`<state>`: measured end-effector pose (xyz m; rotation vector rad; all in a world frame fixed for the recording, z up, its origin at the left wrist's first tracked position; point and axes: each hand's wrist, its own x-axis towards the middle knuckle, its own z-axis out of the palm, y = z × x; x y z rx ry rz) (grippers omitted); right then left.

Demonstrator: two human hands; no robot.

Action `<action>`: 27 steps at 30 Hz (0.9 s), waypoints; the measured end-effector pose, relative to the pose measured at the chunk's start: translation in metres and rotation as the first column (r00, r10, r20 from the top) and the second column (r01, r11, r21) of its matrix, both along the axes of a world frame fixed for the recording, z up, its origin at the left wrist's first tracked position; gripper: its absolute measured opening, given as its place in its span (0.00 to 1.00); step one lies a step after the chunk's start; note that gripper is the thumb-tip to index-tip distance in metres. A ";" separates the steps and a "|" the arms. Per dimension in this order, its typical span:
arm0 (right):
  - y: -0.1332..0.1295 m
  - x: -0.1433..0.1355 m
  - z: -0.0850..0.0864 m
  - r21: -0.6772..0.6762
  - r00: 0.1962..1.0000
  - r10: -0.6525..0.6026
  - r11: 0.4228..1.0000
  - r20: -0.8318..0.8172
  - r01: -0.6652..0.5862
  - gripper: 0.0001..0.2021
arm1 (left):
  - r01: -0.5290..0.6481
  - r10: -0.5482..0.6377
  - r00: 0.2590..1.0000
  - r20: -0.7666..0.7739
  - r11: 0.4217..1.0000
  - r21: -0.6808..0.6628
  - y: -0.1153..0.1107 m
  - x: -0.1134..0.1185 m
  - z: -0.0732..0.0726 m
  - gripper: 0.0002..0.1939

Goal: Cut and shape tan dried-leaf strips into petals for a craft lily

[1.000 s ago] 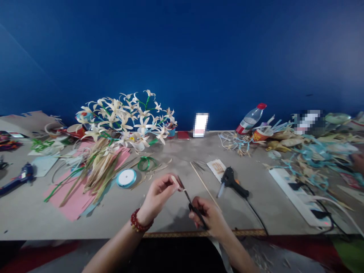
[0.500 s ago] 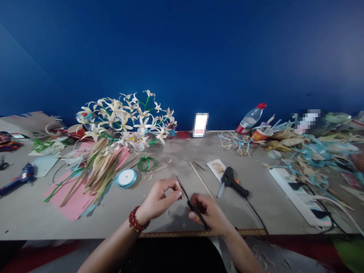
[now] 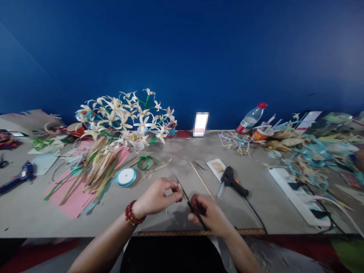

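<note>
My right hand (image 3: 207,214) is wrapped round a pair of dark scissors (image 3: 194,211), whose blades point up and to the left. Between the thumb and index finger of my left hand (image 3: 162,194) is pinched a small pale strip (image 3: 181,190), probably dried husk, right beside the scissor blades. Whether the blades touch the strip is too small to tell. A red bead bracelet (image 3: 133,213) circles my left wrist. Left of that hand lie a light-blue ribbon spool (image 3: 126,177) and a bundle of dried husk strips (image 3: 95,170) on pink paper (image 3: 69,197).
A black glue gun (image 3: 234,182) and a thin stick (image 3: 201,179) lie to the right, near a power strip (image 3: 298,199). White husk flowers (image 3: 125,117) stand at the back left. A bottle (image 3: 251,119) leans at the back right. A blue glue gun (image 3: 21,176) lies far left.
My left hand has shifted slightly, and more of the pale strip shows beside the blades. A tiny pale scrap is now visible below that hand. My right hand stays nearly still with the scissors.
</note>
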<state>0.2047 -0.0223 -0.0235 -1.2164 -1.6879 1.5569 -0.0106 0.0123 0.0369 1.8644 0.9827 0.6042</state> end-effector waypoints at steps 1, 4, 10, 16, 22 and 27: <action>0.000 0.001 -0.001 -0.006 1.000 0.005 1.000 -0.007 -0.005 0.28 | 0.016 -0.016 1.000 0.007 1.000 0.002 0.001 0.000 0.001 0.11; -0.001 0.002 -0.005 -0.034 0.999 0.013 0.999 -0.030 -0.014 0.28 | 0.041 -0.041 0.999 0.021 0.999 0.021 0.003 0.000 0.002 0.11; -0.003 0.000 -0.008 -0.067 1.000 -0.010 0.998 -0.014 0.009 0.28 | 0.017 -0.018 0.999 0.049 1.000 0.025 0.003 0.001 0.000 0.11; -0.003 -0.001 -0.006 -0.027 0.999 -0.020 0.999 0.025 0.021 0.27 | 0.007 -0.008 0.999 0.044 1.000 0.009 0.002 0.002 0.001 0.11; -0.003 -0.003 0.000 -0.003 1.000 -0.024 1.000 0.009 0.025 0.26 | 0.004 -0.004 0.999 0.038 1.000 0.007 0.002 0.003 0.004 0.12; -0.002 -0.003 0.001 0.027 0.999 -0.034 0.999 0.029 0.034 0.26 | 0.001 -0.001 0.999 0.044 1.000 0.007 0.002 0.002 0.004 0.11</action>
